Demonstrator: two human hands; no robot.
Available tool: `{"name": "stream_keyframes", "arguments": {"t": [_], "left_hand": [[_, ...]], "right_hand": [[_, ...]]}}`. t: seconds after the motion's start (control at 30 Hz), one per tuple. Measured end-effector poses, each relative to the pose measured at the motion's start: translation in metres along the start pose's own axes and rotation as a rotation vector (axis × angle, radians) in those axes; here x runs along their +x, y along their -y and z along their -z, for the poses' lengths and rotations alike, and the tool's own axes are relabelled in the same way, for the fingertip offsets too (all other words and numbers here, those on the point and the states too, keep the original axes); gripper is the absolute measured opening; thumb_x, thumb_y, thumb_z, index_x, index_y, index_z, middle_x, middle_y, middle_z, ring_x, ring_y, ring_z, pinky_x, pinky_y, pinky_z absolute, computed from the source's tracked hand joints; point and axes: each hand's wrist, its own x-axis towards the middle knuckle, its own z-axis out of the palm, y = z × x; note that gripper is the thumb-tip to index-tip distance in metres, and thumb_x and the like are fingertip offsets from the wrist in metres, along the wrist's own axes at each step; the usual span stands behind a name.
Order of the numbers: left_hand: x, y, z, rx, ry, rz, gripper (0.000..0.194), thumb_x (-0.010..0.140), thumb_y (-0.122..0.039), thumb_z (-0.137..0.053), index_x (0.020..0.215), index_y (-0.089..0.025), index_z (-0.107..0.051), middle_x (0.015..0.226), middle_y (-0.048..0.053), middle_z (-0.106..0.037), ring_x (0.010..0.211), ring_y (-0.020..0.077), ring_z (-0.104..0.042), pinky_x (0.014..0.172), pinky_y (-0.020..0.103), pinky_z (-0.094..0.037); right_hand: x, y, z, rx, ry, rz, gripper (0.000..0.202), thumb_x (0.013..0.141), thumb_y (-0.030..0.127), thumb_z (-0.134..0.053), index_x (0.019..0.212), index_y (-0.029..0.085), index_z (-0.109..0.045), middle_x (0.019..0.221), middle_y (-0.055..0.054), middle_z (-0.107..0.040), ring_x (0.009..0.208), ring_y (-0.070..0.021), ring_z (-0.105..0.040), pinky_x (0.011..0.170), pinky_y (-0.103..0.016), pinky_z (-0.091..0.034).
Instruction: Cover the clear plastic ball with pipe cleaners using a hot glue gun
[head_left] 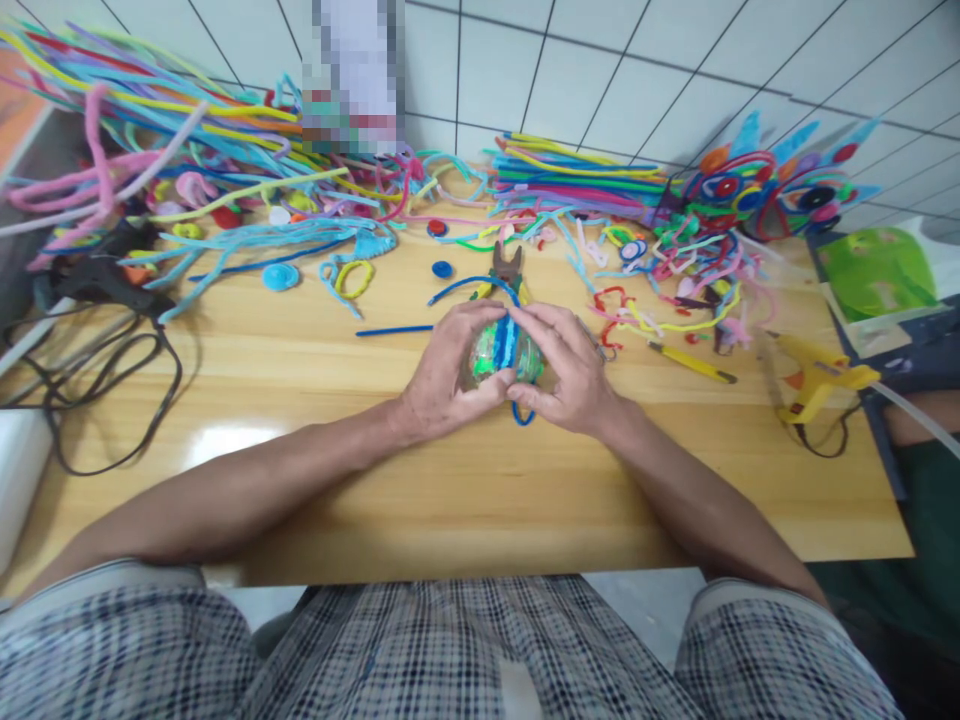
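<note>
Both hands wrap round a rounded, see-through ball with green bits showing inside. Blue pipe cleaners run up its middle, and one long blue end curls out above while a loop hangs below. My left hand grips the left side, thumb at the lower front. My right hand closes on the right side, fingers over the blue band. Just beyond the hands lie pliers with yellow-green handles, partly hidden. A straight blue pipe cleaner rests left of the left hand.
Pipe cleaners lie heaped along the back. A yellow hot glue gun and a yellow utility knife are at right. A black cable coils at left, near a blue spiral disc. Part of another person's arm shows at the right edge.
</note>
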Motion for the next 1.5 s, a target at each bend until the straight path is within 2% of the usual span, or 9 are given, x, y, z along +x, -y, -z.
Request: {"name": "stream_keyframes", "arguments": {"t": [0.13, 0.27, 0.5, 0.73, 0.9, 1.03, 1.17, 1.3, 1.5], "left_hand": [[0.002, -0.001, 0.002, -0.076, 0.031, 0.056, 0.062, 0.107, -0.059, -0.073, 0.16, -0.031, -0.055, 0.158, 0.015, -0.066, 0.151, 0.0346, -0.063, 0.13, 0.06, -0.052], [0.006, -0.005, 0.007, -0.103, 0.056, 0.228, 0.064, 0.108, -0.067, -0.068, 0.157, -0.027, -0.057, 0.161, 0.016, -0.065, 0.153, 0.036, -0.062, 0.132, 0.059, -0.051], [0.019, -0.019, 0.019, -0.039, 0.198, 0.423, 0.059, 0.102, -0.052, -0.071, 0.153, -0.022, -0.06, 0.148, 0.013, -0.075, 0.135, 0.0328, -0.073, 0.121, 0.05, -0.06], [0.011, -0.009, 0.012, 0.008, 0.111, 0.254, 0.065, 0.1, -0.049, -0.077, 0.156, -0.024, -0.057, 0.156, 0.013, -0.071, 0.146, 0.0337, -0.069, 0.128, 0.053, -0.056], [0.004, 0.004, 0.006, 0.052, 0.079, 0.115, 0.068, 0.102, -0.054, -0.076, 0.16, -0.025, -0.053, 0.159, 0.015, -0.068, 0.149, 0.0351, -0.066, 0.129, 0.056, -0.054], [0.002, 0.007, 0.002, 0.092, 0.056, 0.039, 0.067, 0.103, -0.058, -0.076, 0.159, -0.028, -0.053, 0.157, 0.015, -0.068, 0.148, 0.0352, -0.066, 0.128, 0.058, -0.053], [-0.001, 0.005, -0.001, 0.107, 0.042, -0.015, 0.063, 0.106, -0.056, -0.072, 0.16, -0.031, -0.051, 0.157, 0.014, -0.067, 0.149, 0.0341, -0.065, 0.127, 0.059, -0.053], [-0.004, 0.003, -0.002, 0.097, 0.022, -0.06, 0.065, 0.105, -0.056, -0.074, 0.161, -0.032, -0.052, 0.156, 0.014, -0.066, 0.149, 0.0351, -0.064, 0.127, 0.06, -0.053], [-0.009, 0.004, -0.003, 0.096, 0.003, -0.086, 0.069, 0.104, -0.059, -0.075, 0.163, -0.032, -0.052, 0.155, 0.015, -0.066, 0.148, 0.0362, -0.064, 0.124, 0.062, -0.055]], "right_hand": [[0.001, -0.001, 0.001, 0.017, -0.031, 0.037, 0.092, 0.103, 0.071, -0.071, 0.18, 0.029, -0.043, 0.159, -0.02, -0.065, 0.142, -0.0416, -0.067, 0.117, -0.068, -0.061], [0.0, -0.001, 0.0, 0.004, 0.01, -0.022, 0.094, 0.099, 0.07, -0.077, 0.178, 0.029, -0.047, 0.159, -0.019, -0.065, 0.143, -0.0433, -0.066, 0.119, -0.07, -0.058], [0.001, 0.001, 0.001, 0.006, -0.04, 0.084, 0.098, 0.101, 0.059, -0.08, 0.184, 0.029, -0.036, 0.158, -0.02, -0.065, 0.141, -0.0424, -0.067, 0.117, -0.066, -0.06], [0.002, 0.002, 0.003, 0.014, -0.027, 0.078, 0.102, 0.098, 0.058, -0.085, 0.184, 0.034, -0.035, 0.16, -0.018, -0.064, 0.143, -0.0436, -0.066, 0.12, -0.068, -0.059], [0.005, -0.001, 0.008, 0.074, 0.035, -0.026, 0.101, 0.093, 0.067, -0.087, 0.179, 0.033, -0.046, 0.161, -0.018, -0.064, 0.146, -0.0437, -0.064, 0.124, -0.069, -0.057], [0.01, 0.004, 0.019, 0.18, 0.047, -0.105, 0.08, 0.098, 0.072, -0.08, 0.166, 0.032, -0.064, 0.157, -0.015, -0.07, 0.145, -0.0401, -0.067, 0.124, -0.064, -0.056], [0.016, 0.012, 0.023, 0.356, -0.039, -0.254, 0.05, 0.109, 0.066, -0.069, 0.142, 0.031, -0.08, 0.139, -0.011, -0.08, 0.128, -0.0314, -0.076, 0.117, -0.054, -0.061], [0.021, 0.016, 0.017, 0.564, -0.117, -0.425, 0.047, 0.103, 0.068, -0.077, 0.126, 0.028, -0.084, 0.121, -0.007, -0.084, 0.113, -0.0259, -0.079, 0.104, -0.043, -0.066], [0.033, 0.007, 0.024, 0.671, 0.014, -0.4, 0.051, 0.102, 0.069, -0.079, 0.137, 0.033, -0.083, 0.131, -0.006, -0.083, 0.124, -0.027, -0.077, 0.108, -0.045, -0.064]]}}
